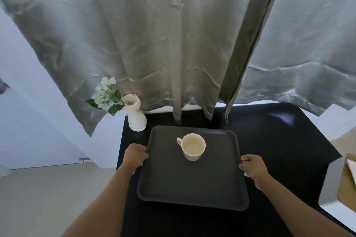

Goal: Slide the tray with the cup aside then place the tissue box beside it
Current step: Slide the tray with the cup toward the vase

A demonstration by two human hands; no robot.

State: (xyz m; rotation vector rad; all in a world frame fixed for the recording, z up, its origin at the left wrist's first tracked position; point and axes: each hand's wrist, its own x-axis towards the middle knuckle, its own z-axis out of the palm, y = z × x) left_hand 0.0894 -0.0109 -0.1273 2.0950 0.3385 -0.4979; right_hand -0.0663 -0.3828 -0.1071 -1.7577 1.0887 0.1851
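A dark grey tray [173,184] lies on the black table [279,140], towards its left side. A cream cup [193,146] stands upright and empty on the tray's far half, handle pointing left. My left hand [134,157] grips the tray's left rim, fingers curled over the edge. My right hand [252,167] grips the right rim the same way. A tan box with a white sheet on top [347,183], possibly the tissue box, shows partly at the right frame edge, off the black table.
A white vase with white flowers [135,115] stands at the table's far left corner, just beyond the tray. Grey-green curtains [173,44] hang down to the table's back edge. Bare black tabletop lies right of the tray. Floor lies to the left.
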